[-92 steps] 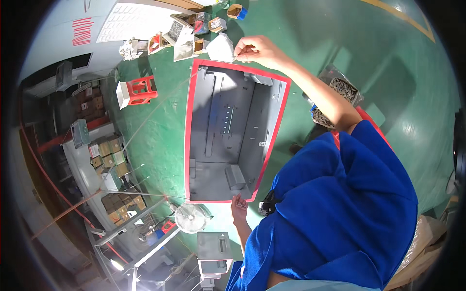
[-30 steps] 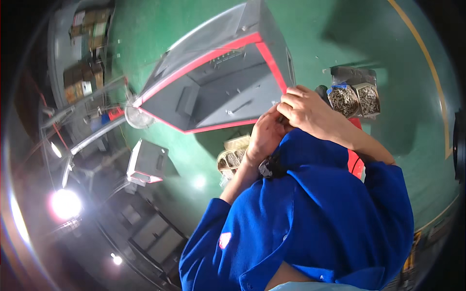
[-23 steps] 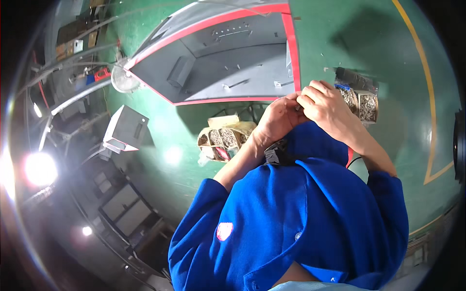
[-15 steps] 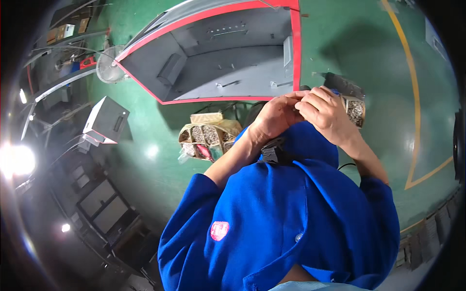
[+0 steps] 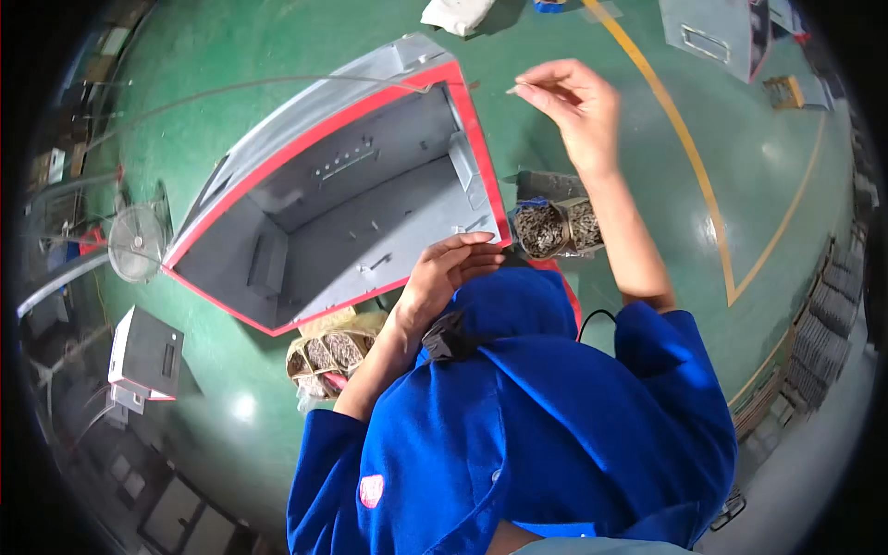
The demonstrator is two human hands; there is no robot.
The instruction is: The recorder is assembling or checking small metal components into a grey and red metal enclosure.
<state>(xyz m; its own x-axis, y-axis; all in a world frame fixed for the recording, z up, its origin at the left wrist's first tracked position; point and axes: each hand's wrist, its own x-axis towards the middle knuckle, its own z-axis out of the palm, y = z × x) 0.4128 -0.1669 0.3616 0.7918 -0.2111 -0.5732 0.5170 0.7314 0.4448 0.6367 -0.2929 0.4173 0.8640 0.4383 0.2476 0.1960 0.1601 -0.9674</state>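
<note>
A large grey metal cabinet (image 5: 365,222) with a red rim lies open side up in front of me, small studs and brackets on its inner wall. My left hand (image 5: 437,276) is at the rim's near right corner, its fingers stretched out and slightly bent; whether the fingertips press on the rim I cannot tell. My right hand (image 5: 578,116) is raised to the right of the cabinet, thumb and forefinger pinched on a small pale piece (image 5: 512,90), too small to name. Below that hand stand bags of small metal parts (image 5: 540,229).
More bags of small parts (image 5: 326,355) stand below the cabinet's near edge. To the left are a round fan (image 5: 139,242) and a white-and-grey box (image 5: 148,353). A thin rod or cable (image 5: 277,83) crosses above the cabinet. Another grey cabinet (image 5: 712,37) stands far right.
My hands have parted: the right has moved up and away with the small piece, the left stays by the rim corner. The view has turned, showing more floor at right.
</note>
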